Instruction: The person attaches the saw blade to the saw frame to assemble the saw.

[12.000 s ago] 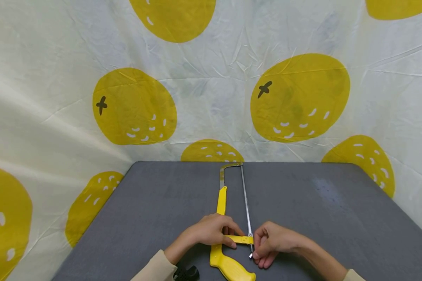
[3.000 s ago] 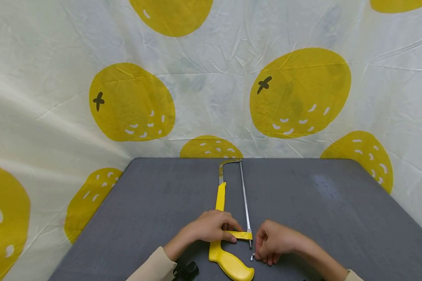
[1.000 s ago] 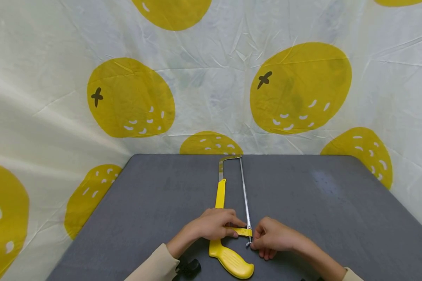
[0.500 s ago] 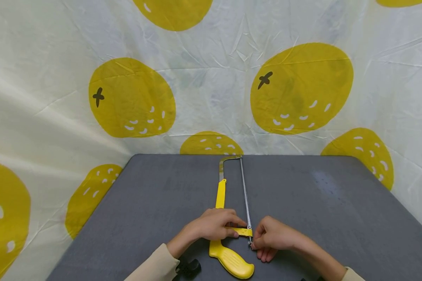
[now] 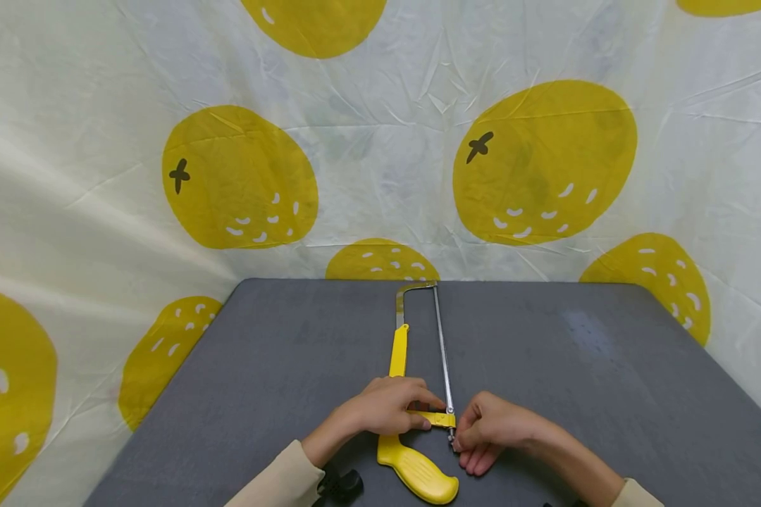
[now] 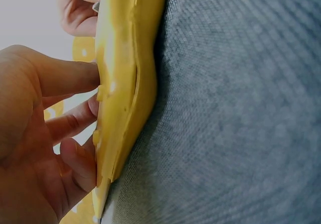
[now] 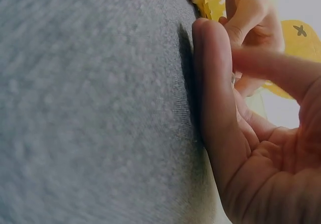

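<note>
From the head, I see the hacksaw [image 5: 399, 352] on the surface [image 5: 279, 366], long axis running away from the person; the left hand [image 5: 390, 406] grips its crossbar [image 5: 440, 420], the right hand [image 5: 497, 426], nearer the nut [image 5: 452, 438], pinches that. Left wrist: fingers [image 6: 70, 77] against yellow. Right wrist: fingers [image 7: 216, 73] mask the pinch.

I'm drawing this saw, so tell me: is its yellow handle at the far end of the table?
No, in the head view the yellow handle lies on the near part of the table.
</note>
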Demonstrator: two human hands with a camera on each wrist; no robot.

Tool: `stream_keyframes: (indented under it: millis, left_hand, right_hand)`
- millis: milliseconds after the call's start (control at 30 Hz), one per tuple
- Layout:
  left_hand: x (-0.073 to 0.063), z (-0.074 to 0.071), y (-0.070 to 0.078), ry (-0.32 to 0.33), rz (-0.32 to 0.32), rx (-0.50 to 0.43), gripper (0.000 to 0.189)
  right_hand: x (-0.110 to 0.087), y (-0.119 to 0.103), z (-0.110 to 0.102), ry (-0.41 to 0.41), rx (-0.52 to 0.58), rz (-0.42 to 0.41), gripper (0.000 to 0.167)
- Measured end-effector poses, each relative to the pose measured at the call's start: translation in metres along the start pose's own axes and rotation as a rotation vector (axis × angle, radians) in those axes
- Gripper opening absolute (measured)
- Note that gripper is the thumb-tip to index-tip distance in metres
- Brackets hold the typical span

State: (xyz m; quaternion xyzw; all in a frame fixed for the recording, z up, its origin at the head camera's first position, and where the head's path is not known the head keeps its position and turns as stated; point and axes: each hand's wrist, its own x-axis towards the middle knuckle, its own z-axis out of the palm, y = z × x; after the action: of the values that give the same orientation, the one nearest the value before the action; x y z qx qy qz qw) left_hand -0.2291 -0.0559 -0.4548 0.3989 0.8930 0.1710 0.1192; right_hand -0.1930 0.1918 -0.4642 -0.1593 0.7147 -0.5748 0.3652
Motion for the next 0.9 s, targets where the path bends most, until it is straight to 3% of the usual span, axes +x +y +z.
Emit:
stream_keyframes:
  millis: [233, 900]
  left_hand:
    - [0.0008, 0.0024, -0.0016, 0.001, 0.001, -0.006, 0.034]
    - [-0.0017, 0.0029, -0.0014, 0.002, -0.004, 0.007, 0.036]
  right_hand:
    - [-0.0008, -0.0019, 0.0029, 0.042, -0.024, 0.049, 0.034]
    - [0.0042, 0.0069, -0.0024, -0.053, 0.098, 0.039, 0.020]
